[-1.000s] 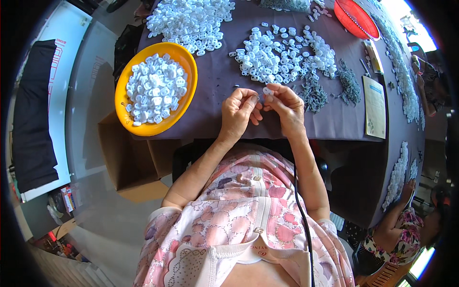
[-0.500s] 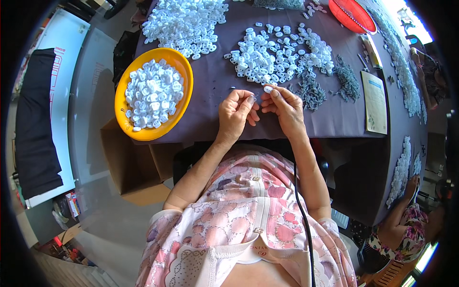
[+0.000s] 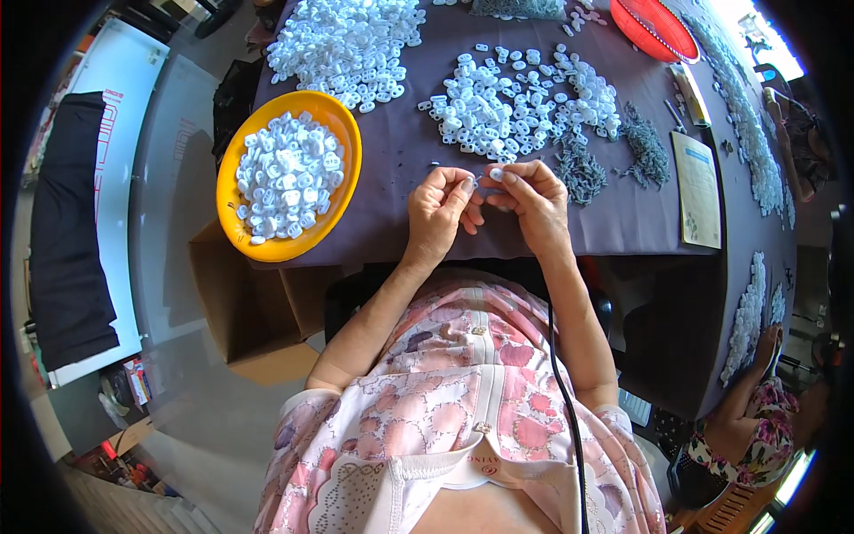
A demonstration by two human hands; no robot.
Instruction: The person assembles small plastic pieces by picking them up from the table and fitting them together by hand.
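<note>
My right hand (image 3: 536,203) pinches a small white plastic piece (image 3: 496,174) between thumb and fingers, just above the near edge of the table. Close on its left, my left hand (image 3: 438,212) is closed in a pinch; whatever lies between thumb and forefinger is too small to make out. Beyond the hands spreads a heap of white oval pieces (image 3: 489,107) with holes. Two piles of small grey parts, a nearer one (image 3: 583,175) and a farther one (image 3: 644,147), lie to its right. At the left, a yellow bowl (image 3: 228,200) holds many white pieces.
A larger white heap (image 3: 342,44) lies at the far left of the dark tablecloth (image 3: 382,160). A red basket (image 3: 654,31) and a booklet (image 3: 696,191) are on the right. An open cardboard box (image 3: 240,307) stands below the bowl. Another person (image 3: 752,427) sits at the right.
My right hand has drawn the white piece slightly nearer, and the thumb now covers more of it. My left hand keeps its pinch almost in place.
</note>
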